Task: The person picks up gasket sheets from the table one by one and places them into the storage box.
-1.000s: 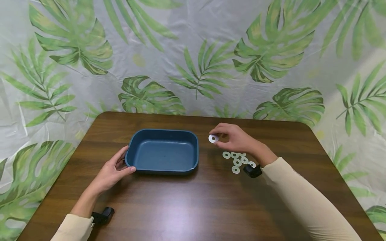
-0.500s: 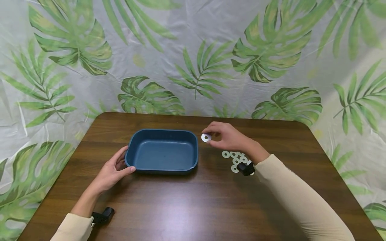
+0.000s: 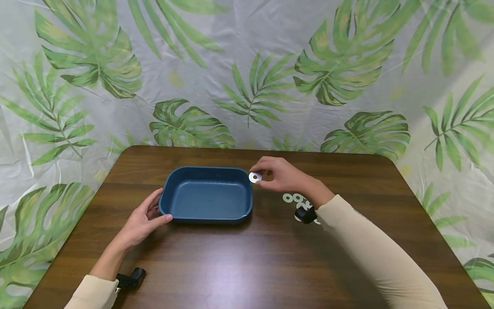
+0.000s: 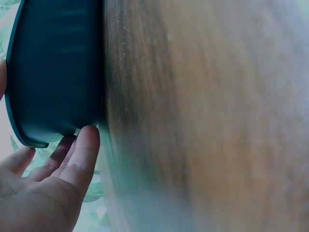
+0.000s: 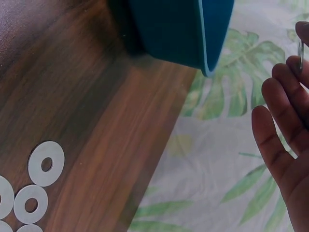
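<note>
A blue rectangular plastic tub [image 3: 210, 206] stands upright on the table with nothing inside. My left hand [image 3: 140, 223] holds its left end, the thumb on the near corner of the rim and the fingers along the side. In the left wrist view, fingertips [image 4: 89, 135] touch the tub's dark outer wall [image 4: 55, 72]. Between thumb and fingers, my right hand [image 3: 281, 174] pinches a flat metal washer [image 3: 251, 178] by its edge, raised at the tub's right rim. The right wrist view shows that washer [image 5: 301, 55] edge-on, the other fingers spread loosely.
Several loose washers [image 3: 284, 198] lie on the brown wooden table [image 3: 185, 262] right of the tub, partly hidden by the right wrist's black camera [image 3: 305, 214]. Another black camera [image 3: 133, 279] sits on the left wrist. A leaf-print cloth [image 3: 254, 141] hangs behind the table.
My right hand has moved left with the pinched washer, from apart from the tub up to its right rim. The left hand and the tub hold their place.
</note>
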A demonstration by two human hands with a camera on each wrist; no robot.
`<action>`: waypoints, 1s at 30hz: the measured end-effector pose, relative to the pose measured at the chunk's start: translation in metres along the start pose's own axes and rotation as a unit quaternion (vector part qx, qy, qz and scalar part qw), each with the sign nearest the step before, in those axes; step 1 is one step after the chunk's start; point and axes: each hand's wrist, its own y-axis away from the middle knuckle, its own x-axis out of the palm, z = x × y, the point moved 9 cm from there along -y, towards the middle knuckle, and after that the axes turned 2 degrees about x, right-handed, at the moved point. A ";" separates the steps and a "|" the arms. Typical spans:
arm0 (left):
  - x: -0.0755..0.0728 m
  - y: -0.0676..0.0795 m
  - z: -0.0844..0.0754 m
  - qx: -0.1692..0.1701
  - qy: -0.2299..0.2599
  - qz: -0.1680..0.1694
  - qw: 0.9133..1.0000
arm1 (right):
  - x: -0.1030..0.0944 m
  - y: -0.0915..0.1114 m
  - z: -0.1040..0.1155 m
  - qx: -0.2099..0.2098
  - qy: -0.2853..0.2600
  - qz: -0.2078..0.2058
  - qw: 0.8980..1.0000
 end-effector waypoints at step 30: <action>0.001 0.001 -0.004 -0.027 0.031 -0.010 0.999 | 0.035 -0.035 0.008 -0.002 0.026 0.070 0.997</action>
